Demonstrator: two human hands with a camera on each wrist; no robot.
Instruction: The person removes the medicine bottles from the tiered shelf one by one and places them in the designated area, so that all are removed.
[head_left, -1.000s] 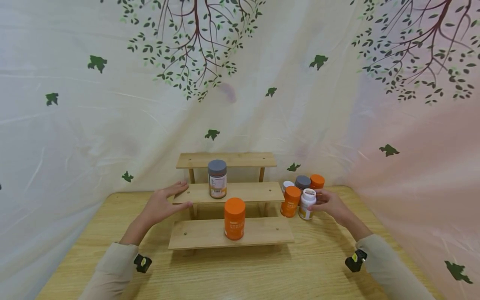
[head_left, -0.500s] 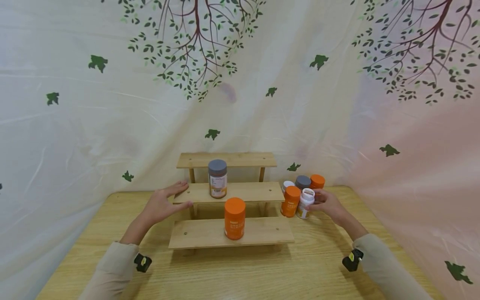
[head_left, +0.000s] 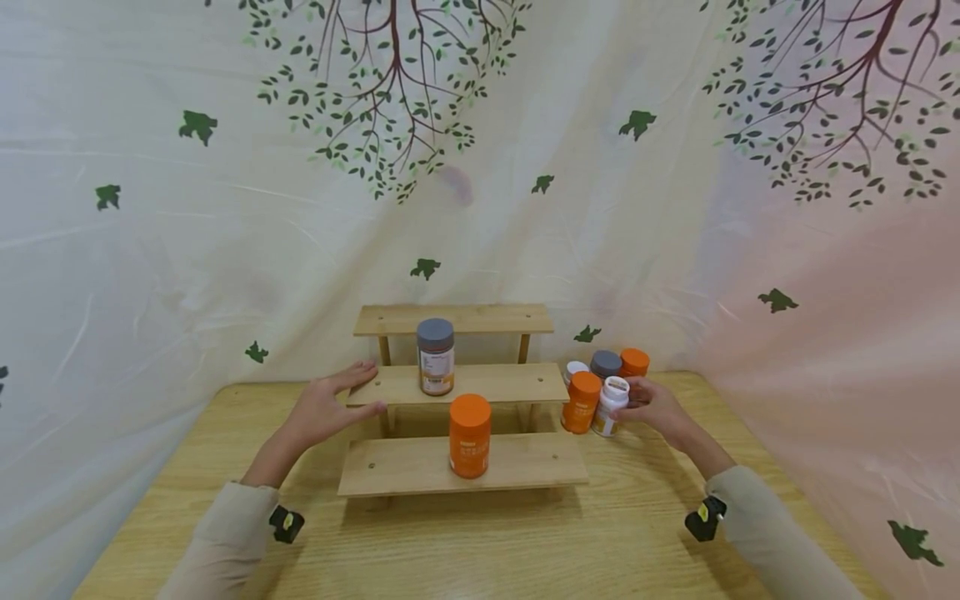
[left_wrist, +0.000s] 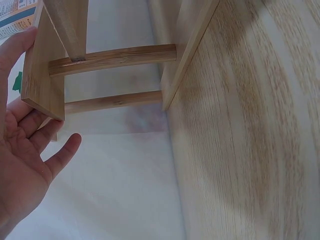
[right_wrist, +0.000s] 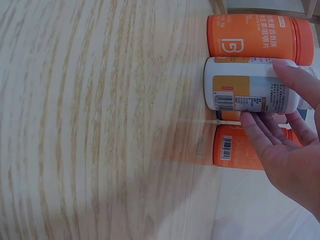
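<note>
A three-tier wooden stand (head_left: 498,383) stands mid-table. My left hand (head_left: 318,410) grips the left end of its middle tier, thumb at the front edge and fingers toward the back; the left wrist view shows the thumb against the board (left_wrist: 42,75). On the right, my right hand (head_left: 663,412) holds a white pill bottle (head_left: 607,410) upright between thumb and fingers. Close beside that bottle is an orange bottle (head_left: 581,405); the right wrist view shows the white bottle (right_wrist: 250,87) right alongside the orange one (right_wrist: 250,36).
A grey-lidded jar (head_left: 436,367) sits on the middle tier, and another orange bottle (head_left: 470,442) on the lowest. Behind the held bottle are a grey lid (head_left: 606,363), an orange bottle (head_left: 634,361) and a white cap (head_left: 576,368). A leaf-printed curtain (head_left: 480,233) hangs behind the table.
My right hand has shifted slightly left with the white pill bottle, closing the gap to the orange bottle, and has then stayed still. The left hand keeps its place on the stand.
</note>
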